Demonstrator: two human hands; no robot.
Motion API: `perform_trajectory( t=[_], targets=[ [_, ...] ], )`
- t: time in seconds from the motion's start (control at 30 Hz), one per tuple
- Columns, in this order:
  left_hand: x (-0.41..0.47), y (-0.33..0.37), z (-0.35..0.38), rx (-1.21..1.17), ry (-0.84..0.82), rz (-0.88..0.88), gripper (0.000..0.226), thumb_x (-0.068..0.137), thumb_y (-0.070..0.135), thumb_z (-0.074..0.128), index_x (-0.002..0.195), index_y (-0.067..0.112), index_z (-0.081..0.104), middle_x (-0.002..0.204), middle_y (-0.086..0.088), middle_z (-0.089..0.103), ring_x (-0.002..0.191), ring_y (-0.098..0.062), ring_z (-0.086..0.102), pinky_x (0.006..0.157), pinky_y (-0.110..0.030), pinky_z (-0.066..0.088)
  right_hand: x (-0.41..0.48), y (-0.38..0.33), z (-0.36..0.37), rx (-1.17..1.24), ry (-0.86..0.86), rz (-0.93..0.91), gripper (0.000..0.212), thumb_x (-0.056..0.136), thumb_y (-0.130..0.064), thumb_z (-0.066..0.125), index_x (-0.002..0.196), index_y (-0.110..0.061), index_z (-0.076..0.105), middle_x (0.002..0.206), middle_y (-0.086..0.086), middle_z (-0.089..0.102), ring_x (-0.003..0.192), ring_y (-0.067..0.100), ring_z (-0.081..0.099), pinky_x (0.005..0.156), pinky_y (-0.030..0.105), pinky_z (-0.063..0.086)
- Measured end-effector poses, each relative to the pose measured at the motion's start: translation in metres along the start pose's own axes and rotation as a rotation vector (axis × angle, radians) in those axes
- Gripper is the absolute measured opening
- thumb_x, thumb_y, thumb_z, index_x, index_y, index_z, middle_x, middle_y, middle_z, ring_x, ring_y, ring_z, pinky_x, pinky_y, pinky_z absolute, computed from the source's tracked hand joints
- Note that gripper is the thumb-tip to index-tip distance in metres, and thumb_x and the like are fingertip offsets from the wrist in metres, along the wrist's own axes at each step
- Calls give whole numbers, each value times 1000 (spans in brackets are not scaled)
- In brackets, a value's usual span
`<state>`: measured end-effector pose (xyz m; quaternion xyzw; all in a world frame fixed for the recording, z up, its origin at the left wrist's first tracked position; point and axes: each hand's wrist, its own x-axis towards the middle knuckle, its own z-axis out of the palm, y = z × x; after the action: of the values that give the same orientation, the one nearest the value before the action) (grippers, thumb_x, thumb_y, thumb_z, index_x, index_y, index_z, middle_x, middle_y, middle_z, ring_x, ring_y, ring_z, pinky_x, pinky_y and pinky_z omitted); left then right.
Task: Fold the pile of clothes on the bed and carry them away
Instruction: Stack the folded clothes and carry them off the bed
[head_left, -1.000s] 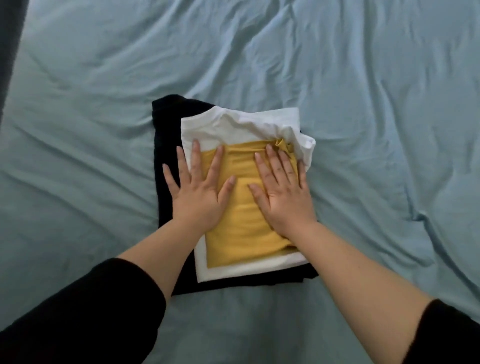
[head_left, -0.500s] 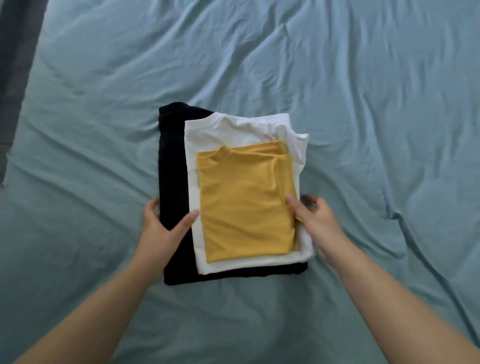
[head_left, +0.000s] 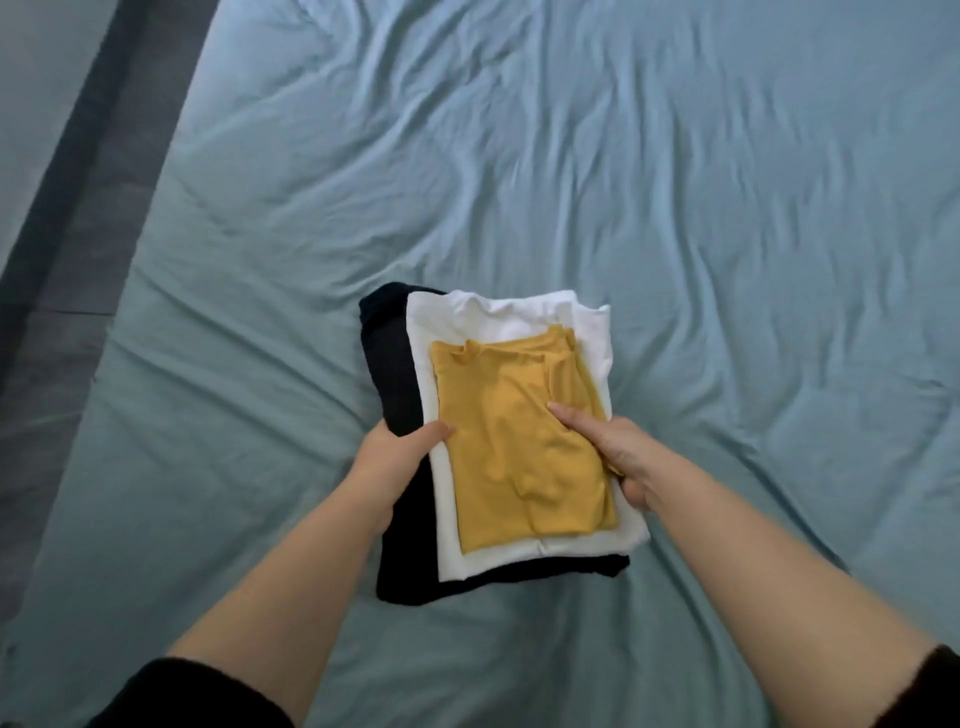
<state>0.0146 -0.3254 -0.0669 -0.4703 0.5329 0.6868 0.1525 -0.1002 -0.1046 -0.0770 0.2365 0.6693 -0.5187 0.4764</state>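
Note:
A stack of three folded clothes is held between my hands over the bed. The mustard-yellow shirt (head_left: 514, 447) lies on top, a white garment (head_left: 498, 317) under it, and a black garment (head_left: 395, 364) at the bottom. My left hand (head_left: 395, 457) grips the stack's left side, thumb on top by the white edge, fingers hidden beneath. My right hand (head_left: 618, 452) grips the right side, thumb pressed on the yellow shirt, fingers hidden under the stack. The stack appears lifted and tilted toward me.
The wrinkled blue-green sheet of the bed (head_left: 675, 208) fills most of the view. The bed's left edge runs diagonally, with a dark floor strip (head_left: 67, 218) beside it.
My hands left the top of the yellow shirt, moved to the stack's two sides and closed on it. The stack has come nearer to me and the view has pulled back.

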Motion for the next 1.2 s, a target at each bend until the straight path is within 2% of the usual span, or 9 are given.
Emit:
perform_trajectory(
  t=[0.1, 0.2, 0.4, 0.57, 0.8, 0.97, 1.03, 1.13, 1.2],
  targets=[
    [-41, 5, -7, 8, -41, -9, 38, 76, 32, 78, 111, 29, 64, 94, 5, 76, 85, -18, 73, 67, -31, 56, -48, 8, 1, 6, 22, 21, 94, 36, -60, 89, 115, -14, 65, 100, 2, 75, 94, 18, 71, 91, 34, 53],
    [-87, 17, -12, 24, -101, 8, 39, 77, 30, 77, 114, 28, 64, 96, 3, 76, 87, -20, 73, 75, -37, 57, -106, 18, 2, 64, 43, -9, 80, 47, -59, 87, 111, -16, 67, 94, -1, 76, 88, 14, 73, 77, 29, 54],
    [-193, 38, -15, 127, -210, 61, 35, 78, 29, 75, 111, 26, 65, 94, 1, 76, 83, -20, 74, 72, -37, 56, -241, 53, 7, 290, 127, -109, 55, 63, -53, 80, 108, -24, 65, 97, -4, 76, 89, 12, 72, 75, 28, 55],
    [-273, 30, 5, 229, -364, 74, 39, 75, 27, 77, 112, 22, 66, 99, -5, 76, 88, -26, 74, 73, -39, 56, -343, 108, -8, 504, 228, -204, 50, 71, -47, 77, 115, -26, 63, 103, -5, 74, 93, 12, 71, 68, 21, 57],
    [-367, -13, 93, 411, -583, 72, 36, 80, 22, 73, 115, 16, 65, 101, -9, 75, 91, -28, 73, 81, -42, 55, -457, 197, -69, 688, 410, -230, 60, 65, -50, 78, 114, -19, 65, 99, -2, 75, 89, 15, 72, 63, 21, 56],
    [-440, -65, 172, 562, -681, 112, 36, 78, 25, 74, 111, 16, 66, 96, -9, 76, 86, -27, 74, 68, -34, 57, -529, 281, -129, 814, 483, -291, 57, 69, -49, 76, 115, -17, 65, 102, -1, 75, 94, 17, 72, 75, 28, 56],
    [-468, -92, 205, 611, -693, 121, 37, 77, 27, 75, 111, 17, 66, 95, -9, 76, 85, -28, 74, 72, -37, 57, -556, 312, -154, 859, 493, -321, 50, 75, -47, 74, 115, -20, 64, 103, -3, 75, 94, 15, 72, 74, 26, 57],
    [-507, -132, 256, 664, -717, 133, 36, 75, 28, 76, 108, 18, 65, 92, -10, 76, 82, -29, 74, 74, -40, 56, -588, 355, -195, 869, 545, -346, 52, 78, -50, 70, 120, -19, 63, 104, -4, 74, 95, 14, 71, 86, 31, 55],
    [-528, -158, 293, 711, -755, 126, 37, 74, 29, 76, 108, 15, 67, 92, -11, 76, 82, -30, 74, 78, -42, 56, -610, 384, -225, 892, 600, -370, 52, 80, -49, 69, 122, -18, 63, 104, -5, 74, 94, 13, 71, 84, 28, 55]
  ],
)
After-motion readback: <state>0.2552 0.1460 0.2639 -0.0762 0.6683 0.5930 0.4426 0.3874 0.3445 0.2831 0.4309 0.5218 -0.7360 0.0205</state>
